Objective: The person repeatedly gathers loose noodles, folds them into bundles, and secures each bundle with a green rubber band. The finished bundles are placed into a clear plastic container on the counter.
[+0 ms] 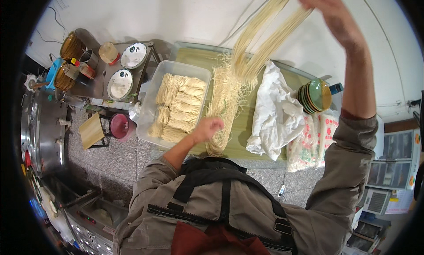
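Raised high at the upper right, my right hand (318, 3) holds up long strands of fresh noodles (278, 36), which hang in two bands. Their lower ends reach a long heap of loose noodles (220, 102) lying on the green table. My left hand (209, 129) is over the near part of that heap, beside the rim of a clear plastic tub (149, 102); its fingers are curled, and whether they grip any strands cannot be told. Several twisted noodle bundles (187, 106) lie in the tub. A crumpled white cloth (273, 115) lies right of the heap.
Stacked bowls (314, 96) and plastic packages (304, 145) are at the table's right end. On the left, a metal side table (96, 87) bears two patterned bowls (133, 55), bottles and a jar. A pink bucket (122, 126) and a wooden-topped stool (91, 131) stand on the floor.
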Action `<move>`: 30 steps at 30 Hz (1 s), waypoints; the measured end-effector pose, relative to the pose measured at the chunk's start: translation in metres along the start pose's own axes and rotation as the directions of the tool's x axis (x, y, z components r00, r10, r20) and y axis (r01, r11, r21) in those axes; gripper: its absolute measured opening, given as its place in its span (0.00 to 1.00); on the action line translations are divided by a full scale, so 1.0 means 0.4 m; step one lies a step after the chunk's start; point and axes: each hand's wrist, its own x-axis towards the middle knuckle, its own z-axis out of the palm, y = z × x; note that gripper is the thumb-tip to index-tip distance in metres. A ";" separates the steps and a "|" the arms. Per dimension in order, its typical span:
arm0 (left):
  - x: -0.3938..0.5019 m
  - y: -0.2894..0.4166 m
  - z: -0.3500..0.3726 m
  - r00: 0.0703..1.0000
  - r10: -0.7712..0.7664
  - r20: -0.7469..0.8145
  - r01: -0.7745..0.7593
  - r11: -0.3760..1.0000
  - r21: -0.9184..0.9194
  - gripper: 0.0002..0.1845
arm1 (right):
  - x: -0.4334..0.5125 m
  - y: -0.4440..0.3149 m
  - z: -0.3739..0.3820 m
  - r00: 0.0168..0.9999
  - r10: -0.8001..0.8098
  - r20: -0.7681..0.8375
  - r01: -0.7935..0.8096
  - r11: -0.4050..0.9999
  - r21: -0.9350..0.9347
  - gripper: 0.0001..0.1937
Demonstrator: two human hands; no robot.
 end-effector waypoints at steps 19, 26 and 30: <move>0.242 0.454 -0.167 0.971 0.152 -0.183 -0.233 0.453 -0.861 0.20 | -0.330 0.208 0.210 0.879 0.445 -0.175 -0.212 0.690 0.692 0.13; 0.230 0.527 -0.143 0.948 0.180 -0.264 -0.291 0.144 -0.946 0.19 | -0.381 0.293 0.487 0.873 0.475 -0.107 -0.015 0.247 0.969 0.16; 0.251 0.530 -0.145 0.970 0.081 -0.230 -0.242 0.218 -0.945 0.19 | -0.371 0.310 0.569 0.922 0.384 -0.048 -0.260 0.707 0.658 0.16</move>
